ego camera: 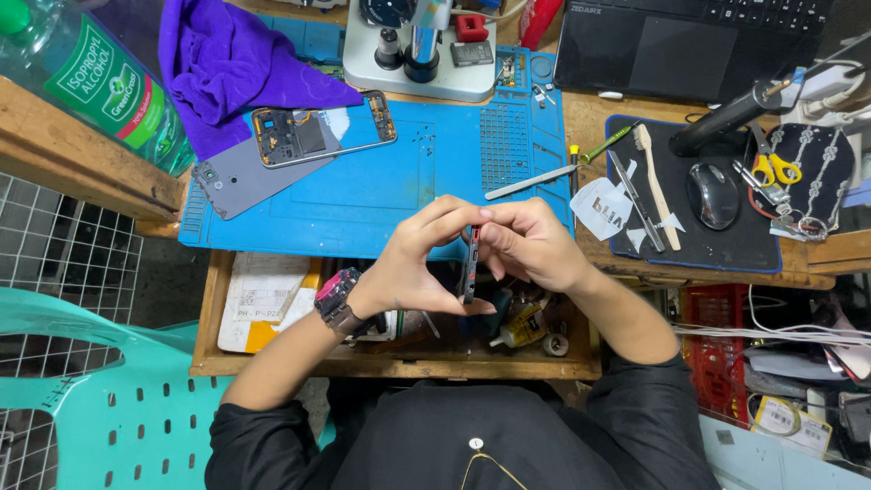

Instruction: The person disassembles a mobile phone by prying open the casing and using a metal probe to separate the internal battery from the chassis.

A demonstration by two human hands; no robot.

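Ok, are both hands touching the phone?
Touching. The head view shows the left hand and right hand both pinching the thin phone, held edge-on between their fingertips above the open drawer.

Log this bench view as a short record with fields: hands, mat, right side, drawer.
hands: left hand and right hand hold a thin phone edge-on between them, over the open drawer
mat: blue mat carries a phone frame, a grey back cover and a purple cloth
right side: black pad with mouse and toothbrush
drawer: drawer holds small bottles and papers
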